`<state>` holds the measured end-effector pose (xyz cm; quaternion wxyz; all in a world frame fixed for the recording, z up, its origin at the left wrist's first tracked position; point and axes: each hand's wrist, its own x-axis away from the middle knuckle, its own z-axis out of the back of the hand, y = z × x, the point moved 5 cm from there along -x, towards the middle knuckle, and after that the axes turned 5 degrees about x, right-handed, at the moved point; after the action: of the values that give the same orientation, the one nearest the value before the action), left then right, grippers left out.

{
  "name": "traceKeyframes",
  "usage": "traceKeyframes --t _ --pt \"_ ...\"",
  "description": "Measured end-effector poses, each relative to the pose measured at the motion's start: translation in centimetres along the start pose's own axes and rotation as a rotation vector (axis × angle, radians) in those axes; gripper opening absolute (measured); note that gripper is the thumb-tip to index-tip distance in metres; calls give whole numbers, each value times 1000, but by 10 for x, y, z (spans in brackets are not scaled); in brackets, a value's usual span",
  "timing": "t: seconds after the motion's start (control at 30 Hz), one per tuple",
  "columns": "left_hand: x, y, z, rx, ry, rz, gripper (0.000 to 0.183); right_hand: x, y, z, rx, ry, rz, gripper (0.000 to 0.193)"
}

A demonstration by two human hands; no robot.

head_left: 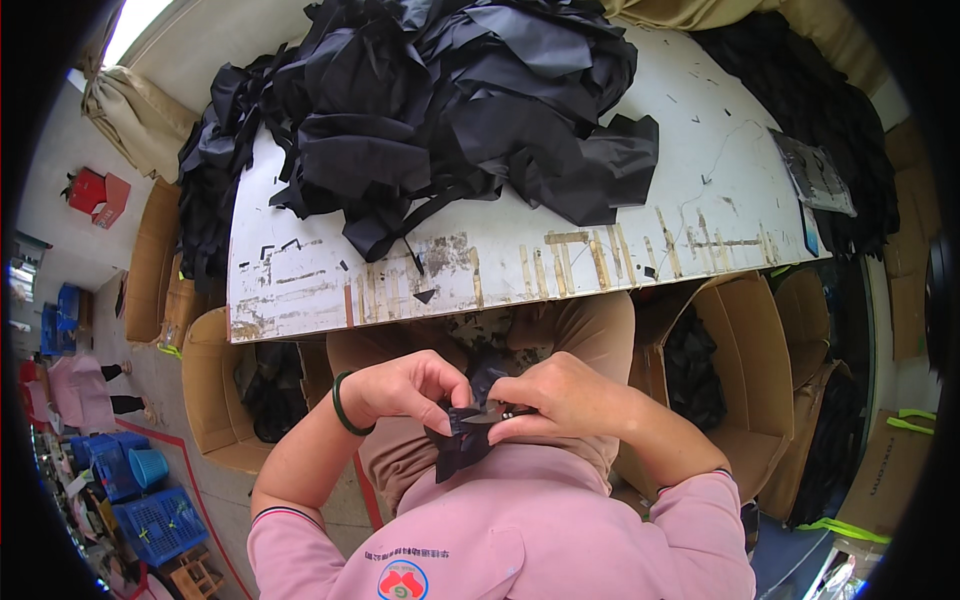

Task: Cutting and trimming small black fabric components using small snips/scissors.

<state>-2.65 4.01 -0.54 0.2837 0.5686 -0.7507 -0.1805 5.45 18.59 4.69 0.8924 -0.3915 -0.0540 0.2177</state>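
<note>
Left hand [424,391] pinching a black cloth piece [462,453] above the lap [398,460], right hand [556,394] gripping small scissors [482,419] against it, black fabric heap [470,110] on the white worktop [700,150], cardboard boxes [742,350] either side.

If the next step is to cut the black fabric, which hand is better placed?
Probably the right hand: it holds what look like small scissors, with the blades at the black fabric. The left hand is occupied pinching that fabric.

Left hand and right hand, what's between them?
In the head view, a piece of black fabric lies between the left hand and the right hand, along with the metal end of a small tool.
</note>
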Motion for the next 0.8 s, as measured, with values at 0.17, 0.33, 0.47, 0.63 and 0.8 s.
traceKeyframes --t 0.17,0.33,0.47,0.63,0.8 --pt "1 0 -2 14 -6 36 15 1 3 -1 30 -13 -6 36" --pt "-1 -5 0 21 11 66 16 -1 -1 0 -25 -20 30 37" --pt "-5 -10 2 -32 -28 115 15 -3 -3 -2 -6 -70 43 38" --pt "-6 -7 -4 -78 -69 111 15 -2 1 -1 57 -137 26 38" --pt "-3 -1 2 -53 195 -152 14 8 15 12 -22 68 -204 39"
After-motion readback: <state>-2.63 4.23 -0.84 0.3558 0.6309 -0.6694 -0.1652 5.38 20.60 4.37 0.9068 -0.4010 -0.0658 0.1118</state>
